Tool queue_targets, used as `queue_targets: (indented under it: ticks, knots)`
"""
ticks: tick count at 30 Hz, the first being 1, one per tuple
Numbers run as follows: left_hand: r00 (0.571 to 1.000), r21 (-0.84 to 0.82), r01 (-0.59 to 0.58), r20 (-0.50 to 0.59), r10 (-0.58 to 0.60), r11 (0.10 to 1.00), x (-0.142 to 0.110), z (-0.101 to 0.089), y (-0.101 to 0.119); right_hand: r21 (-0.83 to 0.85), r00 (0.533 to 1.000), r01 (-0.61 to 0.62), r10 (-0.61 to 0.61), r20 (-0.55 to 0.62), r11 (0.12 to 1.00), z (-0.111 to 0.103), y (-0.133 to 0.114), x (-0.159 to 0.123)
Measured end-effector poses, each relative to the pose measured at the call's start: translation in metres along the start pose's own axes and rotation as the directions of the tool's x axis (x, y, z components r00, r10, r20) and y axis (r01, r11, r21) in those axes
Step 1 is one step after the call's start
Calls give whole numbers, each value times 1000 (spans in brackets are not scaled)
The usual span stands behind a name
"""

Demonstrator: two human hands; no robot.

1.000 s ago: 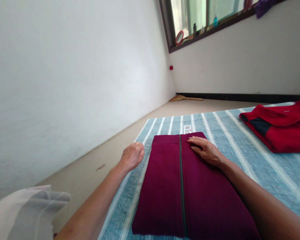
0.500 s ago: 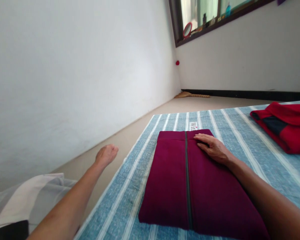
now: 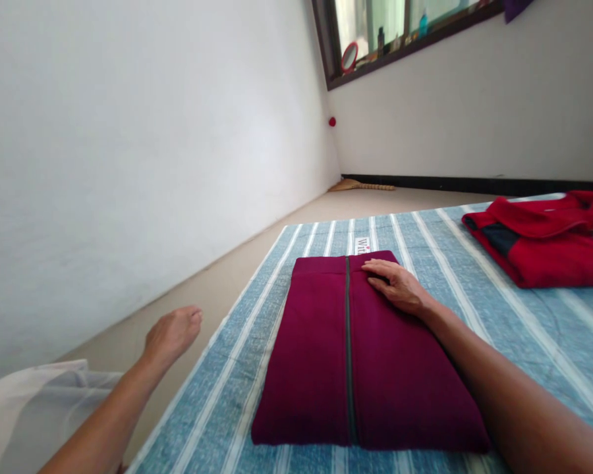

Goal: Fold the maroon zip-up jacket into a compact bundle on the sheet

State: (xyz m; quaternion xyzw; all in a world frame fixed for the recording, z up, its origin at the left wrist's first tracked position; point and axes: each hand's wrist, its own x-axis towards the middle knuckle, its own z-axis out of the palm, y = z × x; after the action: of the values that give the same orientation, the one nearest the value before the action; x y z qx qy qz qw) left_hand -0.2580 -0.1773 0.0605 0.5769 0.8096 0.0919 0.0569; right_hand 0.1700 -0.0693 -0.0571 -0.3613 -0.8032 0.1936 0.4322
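Note:
A folded maroon zip-up jacket point(image 3: 311, 355) lies flat on the blue and white striped bedsheet point(image 3: 217, 408), its dark grey zip running down the middle. My right hand point(image 3: 395, 284) rests on the jacket's upper right part, fingers stretched out towards the zip. Off to the left, my left hand point(image 3: 174, 332) hovers past the sheet's edge over the floor, touching nothing. Its fingers are curled closed, and nothing shows in them.
A folded red garment point(image 3: 553, 243) with a dark patch lies on the sheet at the right. Beyond the sheet's far edge, a broom point(image 3: 360, 185) lies on the floor by the wall. Grey and white cloth point(image 3: 44, 408) is at lower left.
The view has turned slightly right, so the jacket and red garment appear further left. My left hand has moved left and a little lower. My right hand still rests on the jacket.

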Motion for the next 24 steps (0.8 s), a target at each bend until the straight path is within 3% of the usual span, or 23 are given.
queue_targets:
  ticks: [2,6,8,10,13,24]
  knots:
    - [994,-34,-105,-40,104,994,-3,4,23,-5,1000,1,-1,-3,1000,0,-1,0]
    - [935,-246,-351,-39,353,903,-16,23,94,-6,1000,10,-10,-1,1000,1,0,-1]
    - [874,-180,-483,-40,484,857,-18,31,126,-3,1000,3,-3,3,1000,2,1,-2]
    - [825,-11,-566,-13,566,824,-18,38,147,0,1000,-5,5,4,1000,2,2,-3]
    - [798,159,-601,55,601,784,-15,46,163,3,1000,-9,9,0,1000,3,2,-2]
    - [786,401,-613,217,579,681,-20,54,183,-12,1000,1,-1,16,1000,2,-1,-1]
